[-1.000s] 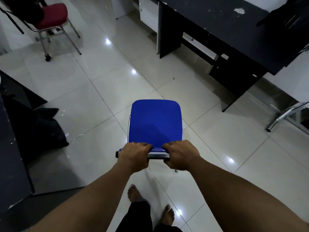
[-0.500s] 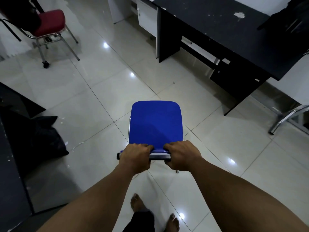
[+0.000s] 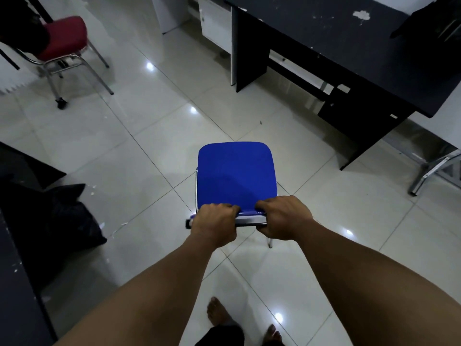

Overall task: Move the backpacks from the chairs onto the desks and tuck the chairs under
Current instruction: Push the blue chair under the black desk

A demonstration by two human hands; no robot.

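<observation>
Two hands hold one blue chair [image 3: 236, 174] at mid-floor. Far left, a dark desk [image 3: 17, 283] runs along the frame edge, with a black bag [image 3: 62, 218] on the floor just beside it. Upper left stands a red chair [image 3: 65, 37] on a metal frame, a dark item resting on its seat; what it is cannot be told. At centre, the left hand [image 3: 214, 222] has its fingers curled over the top of the blue chair's backrest, grip closed on the rail. Just beside it, the right hand [image 3: 283, 217] grips the same rail, fingers wrapped over the top edge. The seat of the blue chair points away from the person, toward a black desk [image 3: 349, 46] at upper right, well apart from it. A black backpack [image 3: 434, 21] lies on that desk's far right corner. Bare feet show below on the tiled floor [image 3: 124, 146].
</observation>
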